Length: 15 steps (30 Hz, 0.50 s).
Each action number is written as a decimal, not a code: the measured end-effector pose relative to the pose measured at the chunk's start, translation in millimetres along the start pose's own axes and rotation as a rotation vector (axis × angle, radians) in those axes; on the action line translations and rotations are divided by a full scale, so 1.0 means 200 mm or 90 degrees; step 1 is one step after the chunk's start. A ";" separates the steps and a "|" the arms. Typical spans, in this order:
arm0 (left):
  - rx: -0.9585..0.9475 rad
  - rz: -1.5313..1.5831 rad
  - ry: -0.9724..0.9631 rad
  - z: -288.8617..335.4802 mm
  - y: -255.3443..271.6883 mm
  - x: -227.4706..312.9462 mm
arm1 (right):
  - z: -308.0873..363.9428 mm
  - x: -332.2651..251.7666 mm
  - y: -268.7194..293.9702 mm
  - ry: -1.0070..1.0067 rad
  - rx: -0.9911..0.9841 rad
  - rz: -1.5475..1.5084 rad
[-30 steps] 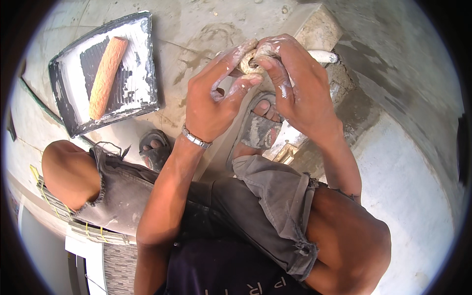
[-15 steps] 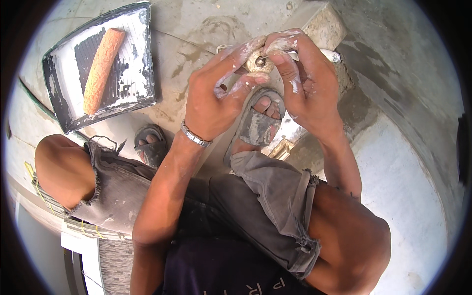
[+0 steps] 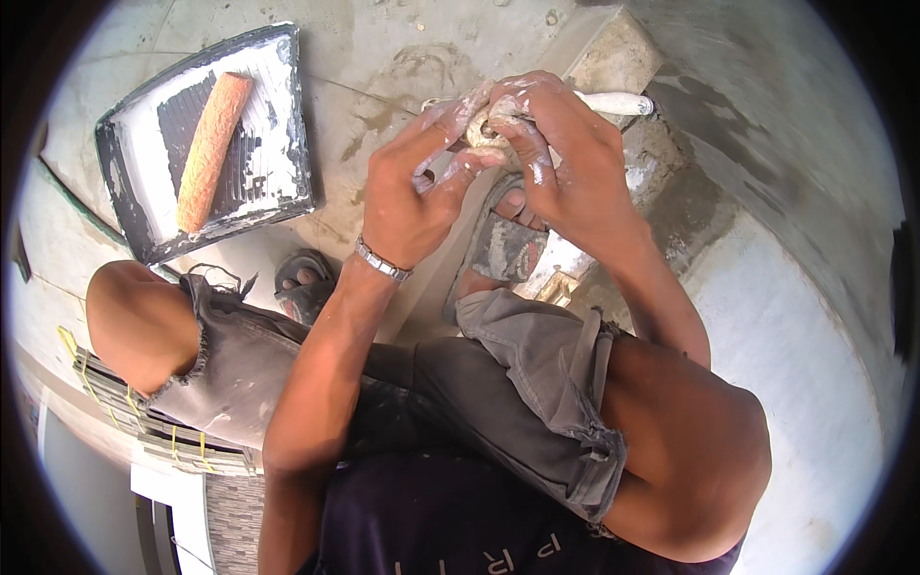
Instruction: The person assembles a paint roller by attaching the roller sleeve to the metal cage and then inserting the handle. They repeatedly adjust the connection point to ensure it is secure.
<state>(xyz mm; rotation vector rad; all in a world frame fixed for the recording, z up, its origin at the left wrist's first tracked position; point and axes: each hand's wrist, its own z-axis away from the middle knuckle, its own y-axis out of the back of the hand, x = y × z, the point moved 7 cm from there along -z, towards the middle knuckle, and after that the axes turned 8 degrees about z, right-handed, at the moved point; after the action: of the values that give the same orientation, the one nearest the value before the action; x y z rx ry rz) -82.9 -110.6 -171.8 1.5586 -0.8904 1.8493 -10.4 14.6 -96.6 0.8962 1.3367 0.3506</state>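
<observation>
Between both sets of fingertips is a round, cream-coloured, paint-crusted piece [image 3: 479, 132] with a hollow in its middle; its exact kind is unclear. My left hand [image 3: 417, 192] pinches its left side, thumb below and fingers above. From the right, my right hand [image 3: 570, 144] curls over it, thumb pressed close to the middle. White paint smears both hands. A white handle [image 3: 621, 103] sticks out beyond my right hand; whether it joins the round piece is hidden. At the left, an orange roller sleeve [image 3: 215, 151] lies in a black paint tray [image 3: 305, 158] coated with white paint.
Concrete floor [image 3: 369, 57] with damp stains surrounds me. A rough block [image 3: 618, 53] stands beyond my right hand, beside a pale slab [image 3: 786, 383]. My sandalled feet [image 3: 503, 244] are below my hands. Strapped grey strips [image 3: 144, 422] lie at lower left.
My right hand has shifted left and rolled over the round piece, covering more of it. More of the white handle shows. The tray sits slightly lower in view.
</observation>
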 end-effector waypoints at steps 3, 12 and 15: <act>0.003 -0.043 0.013 -0.01 0.01 -0.01 | -0.01 0.09 -0.02 -0.106 -0.048 -0.035; -0.013 0.038 0.029 0.02 -0.01 -0.01 | 0.10 0.03 0.01 0.002 0.090 -0.055; -0.015 0.019 0.036 0.02 -0.01 -0.01 | 0.12 0.01 0.01 0.029 0.074 -0.008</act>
<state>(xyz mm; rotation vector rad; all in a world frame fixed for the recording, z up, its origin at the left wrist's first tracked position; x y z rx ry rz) -78.2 -113.2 -173.3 1.4797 -0.9111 1.8880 13.6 7.7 -97.9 0.9814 1.4147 0.2875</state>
